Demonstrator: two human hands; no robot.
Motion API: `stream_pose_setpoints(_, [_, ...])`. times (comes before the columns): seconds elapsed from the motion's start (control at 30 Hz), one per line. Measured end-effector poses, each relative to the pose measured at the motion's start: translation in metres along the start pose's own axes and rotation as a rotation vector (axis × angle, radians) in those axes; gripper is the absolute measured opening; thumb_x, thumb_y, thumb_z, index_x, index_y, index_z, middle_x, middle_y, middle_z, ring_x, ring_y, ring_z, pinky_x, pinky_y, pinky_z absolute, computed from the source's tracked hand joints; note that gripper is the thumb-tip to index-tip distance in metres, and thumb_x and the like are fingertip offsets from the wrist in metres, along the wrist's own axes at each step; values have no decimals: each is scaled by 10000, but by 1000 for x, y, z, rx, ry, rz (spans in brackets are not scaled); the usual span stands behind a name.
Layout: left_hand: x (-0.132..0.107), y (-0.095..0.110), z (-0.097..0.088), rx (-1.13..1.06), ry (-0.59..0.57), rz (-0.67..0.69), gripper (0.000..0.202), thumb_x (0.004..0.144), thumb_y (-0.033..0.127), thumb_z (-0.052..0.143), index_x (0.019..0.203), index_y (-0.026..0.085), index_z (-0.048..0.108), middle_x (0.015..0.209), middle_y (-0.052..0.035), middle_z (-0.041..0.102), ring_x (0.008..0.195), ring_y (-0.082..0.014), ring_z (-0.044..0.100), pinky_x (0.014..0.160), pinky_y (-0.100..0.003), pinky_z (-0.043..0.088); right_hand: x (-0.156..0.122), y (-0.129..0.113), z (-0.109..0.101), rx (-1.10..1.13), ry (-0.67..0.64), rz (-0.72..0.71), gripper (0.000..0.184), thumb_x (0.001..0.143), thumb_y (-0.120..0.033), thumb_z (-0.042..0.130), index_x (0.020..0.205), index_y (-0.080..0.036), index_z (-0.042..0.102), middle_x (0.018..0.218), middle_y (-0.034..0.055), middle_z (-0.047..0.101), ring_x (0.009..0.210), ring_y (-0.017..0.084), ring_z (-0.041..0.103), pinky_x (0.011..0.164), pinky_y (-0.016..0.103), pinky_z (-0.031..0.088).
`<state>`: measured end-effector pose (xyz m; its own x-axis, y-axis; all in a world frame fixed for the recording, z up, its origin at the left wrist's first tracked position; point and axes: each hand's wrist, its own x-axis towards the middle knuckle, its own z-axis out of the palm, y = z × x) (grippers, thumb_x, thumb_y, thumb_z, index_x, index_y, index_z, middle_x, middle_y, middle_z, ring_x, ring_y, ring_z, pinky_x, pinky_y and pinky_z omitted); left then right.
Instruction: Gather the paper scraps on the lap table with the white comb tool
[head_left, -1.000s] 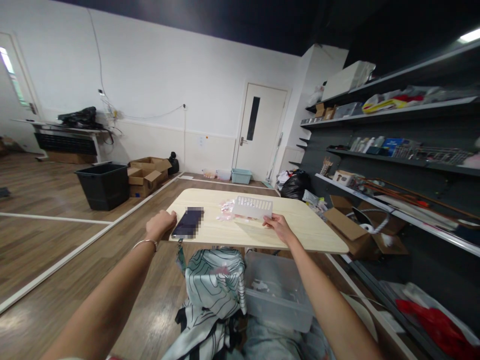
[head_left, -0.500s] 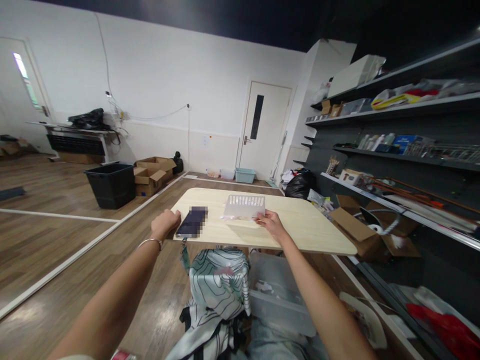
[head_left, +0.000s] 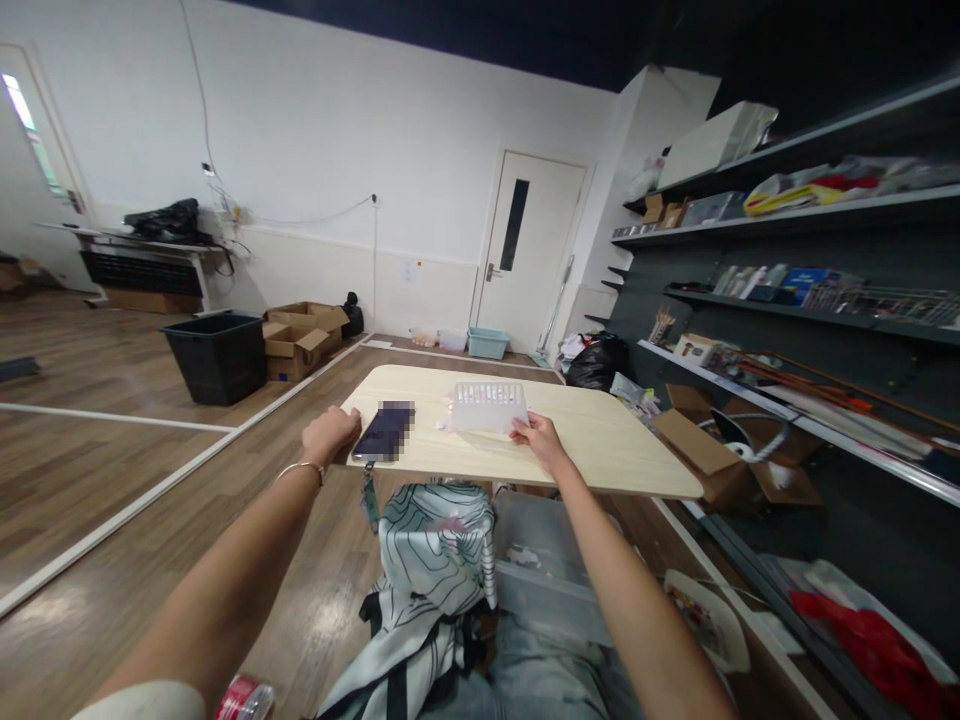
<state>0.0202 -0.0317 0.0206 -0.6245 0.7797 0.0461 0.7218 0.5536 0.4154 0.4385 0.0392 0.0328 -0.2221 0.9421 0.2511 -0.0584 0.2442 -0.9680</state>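
My R hand (head_left: 536, 438) has the white slotted piece (head_left: 491, 412) pinched by its lower R corner, ctr of frame, at the pale table (head_left: 600, 440). My L hand (head_left: 330, 432) is curled at the table's L edge, just beside the dark phone (head_left: 381, 436), can't tell if it's gripping anything. Further out: patterned cloth (head_left: 435, 550) lower ctr, black bin (head_left: 217, 365) mid-L.
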Motion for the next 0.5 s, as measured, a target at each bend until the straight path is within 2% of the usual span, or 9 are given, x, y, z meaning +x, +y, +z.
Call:
stream_pose_setpoints(0.23, [1,0,-1,-14,-10,2,683,940,522,354,1260,20,690,1184,-307,723,1120,-449,691,880,-499,521,-4,-8,0,96,3,25,435,600,-463,896,861,-190,679,765,4,671,597,122,572,579,263,469])
stream_pose_setpoints(0.5, [-1,2,-2,2,-11,-6,678,939,531,357,1267,39,688,1231,-301,710,1133,-426,693,888,-473,519,0,-4,-1,74,66,2,415,633,-460,832,914,-203,666,803,3,672,557,107,519,555,260,442])
